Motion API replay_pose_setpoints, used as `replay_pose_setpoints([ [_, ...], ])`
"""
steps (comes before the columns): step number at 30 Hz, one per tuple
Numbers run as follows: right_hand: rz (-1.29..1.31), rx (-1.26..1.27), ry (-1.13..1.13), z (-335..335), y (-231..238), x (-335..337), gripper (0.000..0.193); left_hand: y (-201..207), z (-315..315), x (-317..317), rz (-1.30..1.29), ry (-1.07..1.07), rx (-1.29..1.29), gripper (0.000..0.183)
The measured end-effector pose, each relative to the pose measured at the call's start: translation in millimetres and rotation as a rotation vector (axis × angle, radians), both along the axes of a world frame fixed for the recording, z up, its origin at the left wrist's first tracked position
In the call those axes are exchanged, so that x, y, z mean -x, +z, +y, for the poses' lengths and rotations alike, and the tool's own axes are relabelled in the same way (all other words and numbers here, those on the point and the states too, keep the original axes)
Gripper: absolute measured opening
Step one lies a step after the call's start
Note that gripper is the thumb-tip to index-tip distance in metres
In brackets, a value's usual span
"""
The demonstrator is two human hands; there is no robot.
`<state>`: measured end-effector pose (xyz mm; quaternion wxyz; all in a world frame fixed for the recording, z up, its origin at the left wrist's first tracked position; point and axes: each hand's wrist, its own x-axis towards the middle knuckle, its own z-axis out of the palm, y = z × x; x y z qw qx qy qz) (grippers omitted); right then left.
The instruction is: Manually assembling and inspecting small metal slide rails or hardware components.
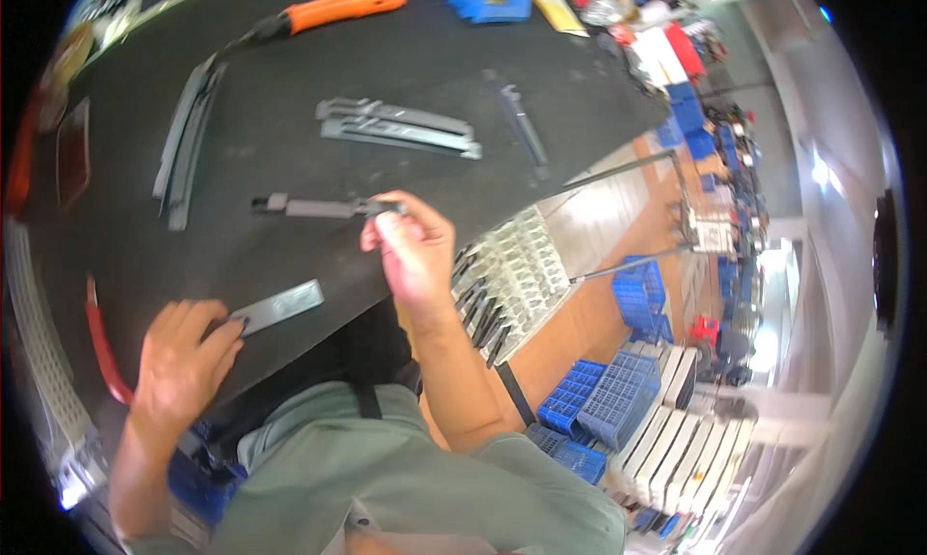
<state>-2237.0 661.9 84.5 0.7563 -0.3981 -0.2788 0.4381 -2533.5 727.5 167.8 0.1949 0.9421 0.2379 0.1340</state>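
Note:
Between thumb and fingers, my right hand (415, 251) pinches one end of a slim grey metal slide part (321, 208) with a darker tip, which points left over the black table. My left hand (188, 352), fingers curled, grips the near end of a flat silver metal plate (285, 307) close to the table's front edge. Beyond my right hand lies a pair of grey metal rails (401, 130) side by side. Further right rests a single thin dark rail (523, 125). Two longer rails (188, 145) lie at the left.
An orange-bodied power screwdriver (343, 10) lies at the far side of the black table (261, 92). A red-handled tool (106, 352) is left of my left hand. Beside the table's right edge, a pale tray (526, 270) holds several dark parts. Blue crates (618, 396) stand on the floor.

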Motion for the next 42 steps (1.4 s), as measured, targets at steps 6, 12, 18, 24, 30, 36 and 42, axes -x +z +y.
replay_pose_setpoints([
  [6,-0.025,0.07,-0.048,-13,15,4,0.026,-18,-22,14,-0.267,0.434,0.095,0.014],
  [12,-0.052,-0.089,-0.035,-44,34,-18,0.026,-6,-13,4,-0.412,0.508,0.154,0.013],
  [18,-0.017,-0.118,0.057,-41,32,-5,0.026,3,-15,12,-0.359,0.484,0.157,0.01],
  [24,-0.034,-0.09,0.088,-43,32,1,0.026,5,-12,21,-0.297,0.409,0.08,0.013],
  [30,-0.108,0.011,0.155,-44,33,4,0.025,8,-7,26,-0.244,0.305,0.065,0.013],
  [36,-0.02,0.046,0.191,-41,27,5,0.024,3,-3,32,-0.264,0.273,0.166,0.014],
  [42,-0.039,0.074,0.196,-43,30,2,0.022,5,-3,30,-0.253,0.257,0.196,0.012],
])
